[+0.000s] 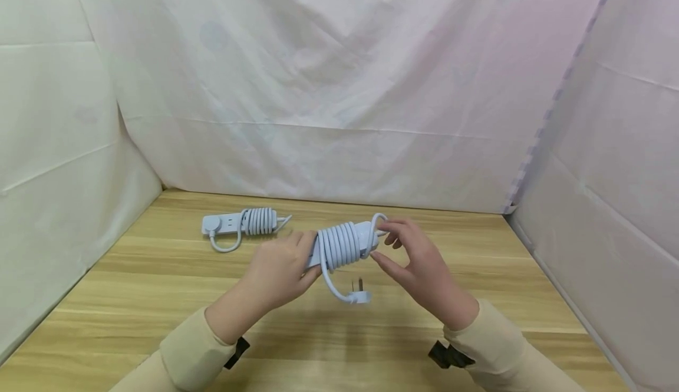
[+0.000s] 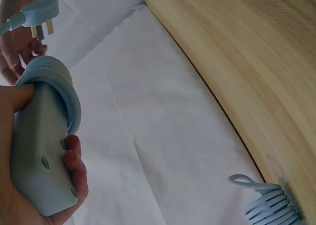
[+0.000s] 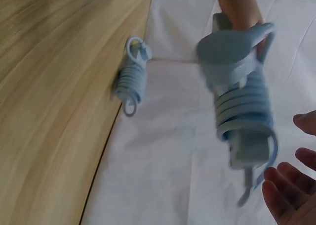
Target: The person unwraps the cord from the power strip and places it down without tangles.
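A pale blue power strip [image 1: 366, 236] is held up over the table, its cord [image 1: 339, 246] wound around the body in several turns. My left hand [image 1: 283, 265] grips the strip's left end; in the left wrist view, fingers [image 2: 76, 173] curl around its socket end. The plug [image 1: 359, 297] dangles free on a short length of cord, prongs exposed. Beside the strip's right end, where a cord loop sticks out, is my right hand [image 1: 419, 265]. Its fingers are spread and loosely bent in the right wrist view, gripping nothing; whether a fingertip [image 3: 271, 178] touches the loop I cannot tell.
A second power strip [image 1: 228, 223] lies at the table's back left, cord wound around it and its plug [image 1: 212, 223] seated on the strip. White cloth [image 1: 329, 85] hangs behind the wooden table [image 1: 159, 297] and along both sides.
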